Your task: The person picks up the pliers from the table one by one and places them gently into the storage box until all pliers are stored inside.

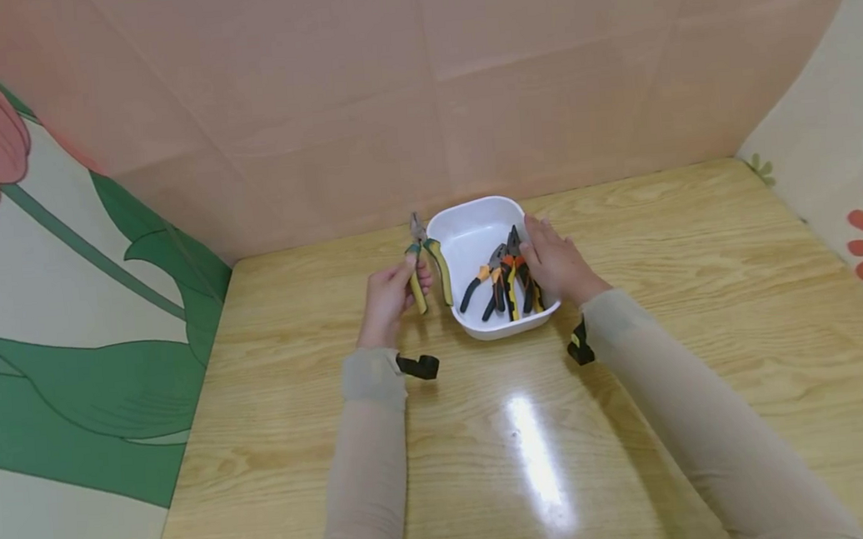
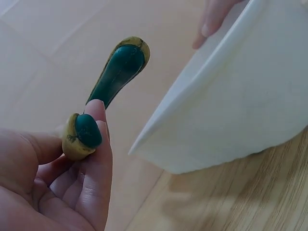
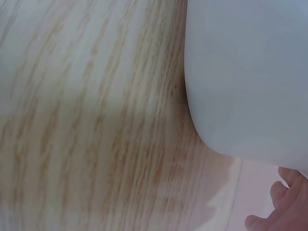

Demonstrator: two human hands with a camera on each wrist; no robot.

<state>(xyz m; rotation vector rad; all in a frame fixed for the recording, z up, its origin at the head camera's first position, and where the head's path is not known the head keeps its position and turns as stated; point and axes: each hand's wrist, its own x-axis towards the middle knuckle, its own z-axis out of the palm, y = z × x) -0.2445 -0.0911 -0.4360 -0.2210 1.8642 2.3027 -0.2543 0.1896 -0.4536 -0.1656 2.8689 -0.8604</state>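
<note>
My left hand [image 1: 392, 297] holds combination pliers [image 1: 442, 270] by one yellow-green handle, beside the left rim of a white plastic tub [image 1: 465, 214]. Their metal jaws point away from me and the handles stand spread apart. Up close in the left wrist view, thumb and fingers pinch the handle while the other handle [image 2: 118, 72] sticks out free. My right hand [image 1: 561, 265] grips the tub's right rim, thumb on the inner side. In the right wrist view, a few fingertips [image 3: 276, 192] show past the tub's wall.
Several pliers [image 1: 507, 277] with black, orange and yellow handles lie in the tub's near right part. The tub stands on a wood-grain table [image 1: 284, 413], close to a pink-covered wall [image 1: 331, 126] at the back. Side panels carry flower pictures.
</note>
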